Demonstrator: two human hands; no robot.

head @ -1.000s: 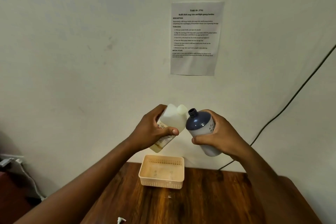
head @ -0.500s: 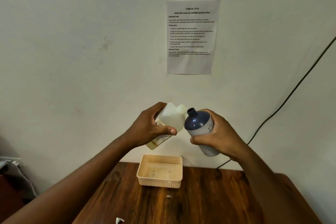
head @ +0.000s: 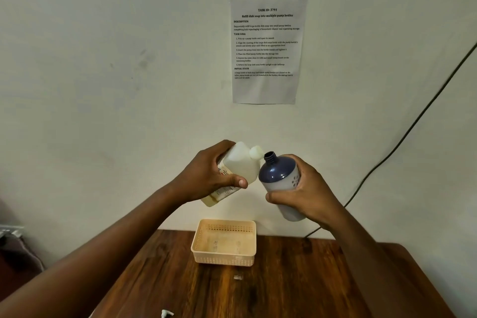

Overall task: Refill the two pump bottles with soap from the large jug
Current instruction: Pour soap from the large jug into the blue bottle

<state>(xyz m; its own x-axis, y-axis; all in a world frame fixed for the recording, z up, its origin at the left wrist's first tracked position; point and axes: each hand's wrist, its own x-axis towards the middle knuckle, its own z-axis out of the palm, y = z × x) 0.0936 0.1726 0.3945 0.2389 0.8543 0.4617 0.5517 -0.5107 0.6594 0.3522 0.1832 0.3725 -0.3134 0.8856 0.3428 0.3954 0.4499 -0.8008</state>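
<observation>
My left hand grips a translucent white soap jug, tilted so its spout leans right. A little yellowish soap sits in its lower end. My right hand holds a pump bottle with a dark blue shoulder and pale grey body, tilted left. Its neck is open, with no pump on it. The jug's spout almost touches the bottle's mouth, high above the table. A white pump head lies at the table's near edge.
A peach plastic basket stands on the wooden table under my hands, against the wall. A small clear piece lies in front of it. An instruction sheet hangs on the wall, and a black cable runs down at right.
The view has shifted slightly. Both hands stay together at the same height, with the jug spout still at the bottle's mouth.
</observation>
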